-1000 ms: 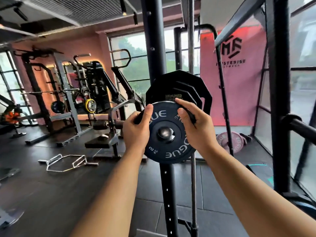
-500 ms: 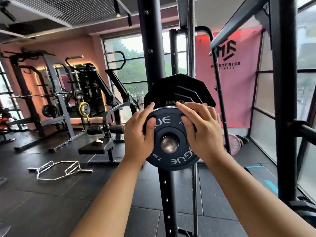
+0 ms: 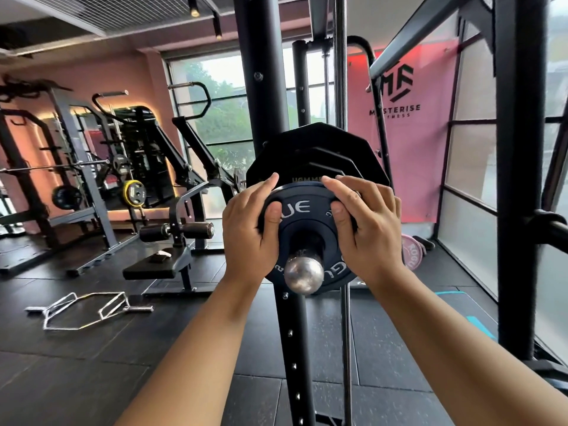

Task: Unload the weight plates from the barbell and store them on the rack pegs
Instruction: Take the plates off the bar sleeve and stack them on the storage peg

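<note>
Both hands are on the small plate (image 3: 302, 209), and it's threaded on the silver peg (image 3: 303, 273) of the rack post (image 3: 261, 87), the peg's rounded end poking out through the centre hole. Left hand (image 3: 249, 238) takes the upper left edge, right hand (image 3: 368, 232) the upper right: thumbs flat on the lettered face, fingers curled over the rim and out of sight behind, so each hand pinches the plate between thumb and fingers. Just behind it, apparently on the same peg, hangs a stack of bigger black plates (image 3: 316, 149); whether the small one touches them I can't tell from here. How will it handle? It's a small disc that looks rubber-coated and rigid, light for a weight plate I'd say, with decent friction under the thumbs. The rim is the place to hold, two opposite sides, as here. The risk I'd flag is fingers caught between it and the stack if it slides home. Down on the floor, a pink plate (image 3: 413, 252) sits off right and a hex bar (image 3: 83, 309) lies off left
</note>
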